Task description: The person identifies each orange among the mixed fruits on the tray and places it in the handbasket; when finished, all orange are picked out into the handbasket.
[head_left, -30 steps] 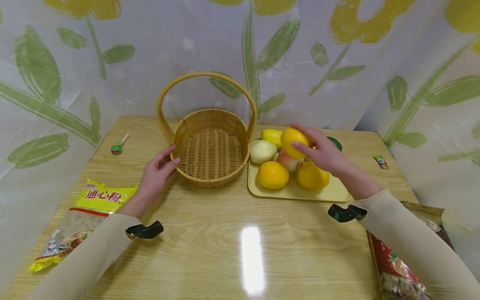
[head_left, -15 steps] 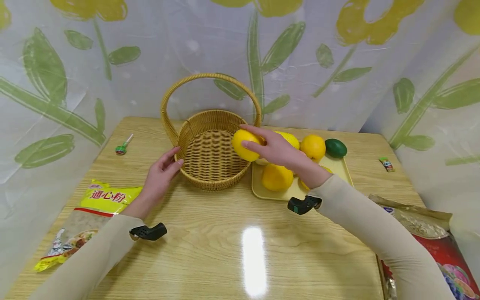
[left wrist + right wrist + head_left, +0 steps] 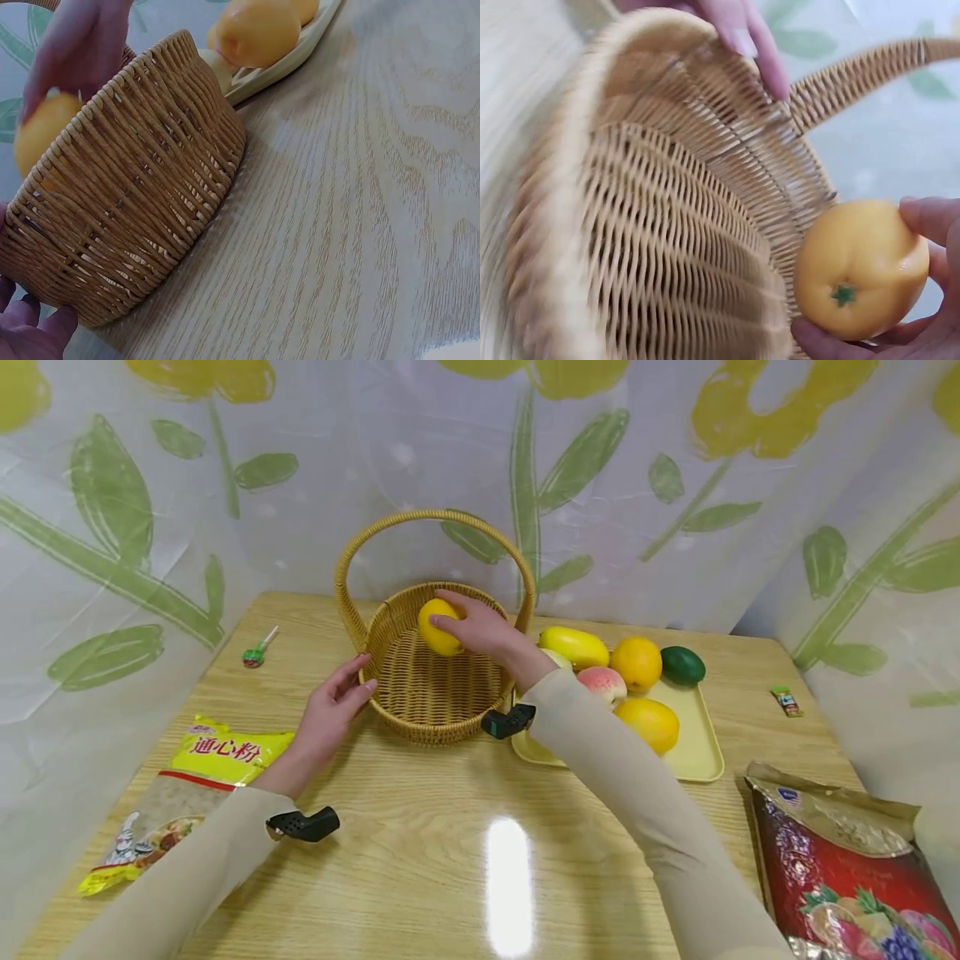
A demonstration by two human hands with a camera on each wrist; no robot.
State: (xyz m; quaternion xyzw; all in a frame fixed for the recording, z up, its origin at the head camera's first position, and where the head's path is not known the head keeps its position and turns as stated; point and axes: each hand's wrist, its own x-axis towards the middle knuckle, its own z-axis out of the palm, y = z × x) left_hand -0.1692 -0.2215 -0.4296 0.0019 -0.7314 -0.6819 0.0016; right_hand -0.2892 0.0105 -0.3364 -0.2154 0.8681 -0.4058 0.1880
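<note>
A tan wicker basket [image 3: 442, 731] with a tall hoop handle stands at the back of the table. My left hand [image 3: 330, 714] grips its left rim; in the left wrist view, those fingers [image 3: 56, 328] lie against the woven outer side. Inside the basket's opening, my right hand [image 3: 480, 627] holds an orange [image 3: 437, 628] over the basket floor. The right wrist view shows the orange [image 3: 859, 270] between thumb and fingers, its green star-shaped stem mark visible. Whether the orange touches the basket wall, I cannot tell.
Right of the basket, a pale yellow tray [image 3: 701, 760] bears a peach [image 3: 602, 683], a green fruit [image 3: 682, 666] and several yellow or orange fruits. A pasta bag [image 3: 187, 793] and a lollipop [image 3: 255, 653] lie left; a red-brown packet [image 3: 847, 868] and small candy [image 3: 786, 702] lie right.
My right hand has carried the orange leftward from above the tray, across the basket's right rim and into its opening. My left hand has stayed on the rim.
</note>
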